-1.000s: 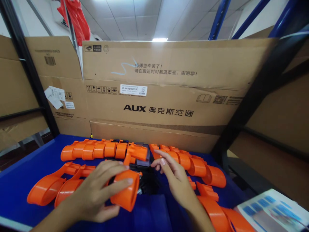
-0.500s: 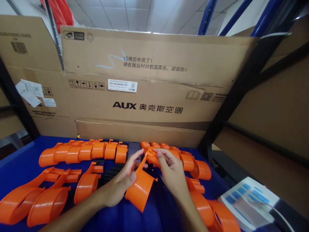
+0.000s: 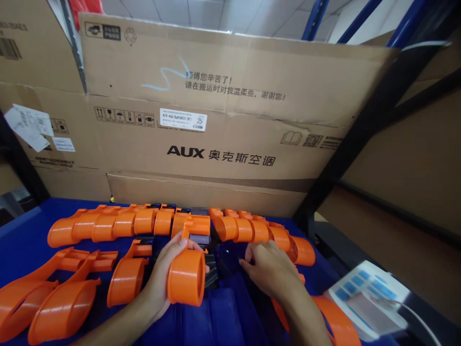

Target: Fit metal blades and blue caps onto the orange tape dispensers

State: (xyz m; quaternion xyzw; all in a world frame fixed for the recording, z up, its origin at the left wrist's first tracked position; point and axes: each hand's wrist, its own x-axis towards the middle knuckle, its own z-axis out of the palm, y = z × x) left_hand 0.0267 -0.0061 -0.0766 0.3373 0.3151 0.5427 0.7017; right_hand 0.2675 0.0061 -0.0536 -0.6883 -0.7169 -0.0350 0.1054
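Observation:
My left hand (image 3: 162,278) is closed around an orange plastic tape dispenser (image 3: 187,276), a wide ring with an arm rising to a short crossbar. The ring hangs low and faces me, and the crossbar points right. To the right, my right hand (image 3: 272,269) is held low over dark blue material, with thumb and fingers bent together. Whatever lies between its fingertips is hidden. Black ribbed pieces (image 3: 212,271) show just behind the held dispenser. A dark phone-like slab (image 3: 200,239) is partly covered by the dispenser.
Several similar orange dispensers (image 3: 124,223) stand in a row at the back, some with dark blue parts. More orange dispensers (image 3: 65,307) lie front left. A white device with blue keys (image 3: 370,298) sits at right. Behind rises a cardboard wall (image 3: 223,129); a black post (image 3: 345,139) slants beside it.
The right hand has let go of the dispenser's crossbar and moved down to the right. The left hand has shifted left and now grips the dispenser alone, turned more upright.

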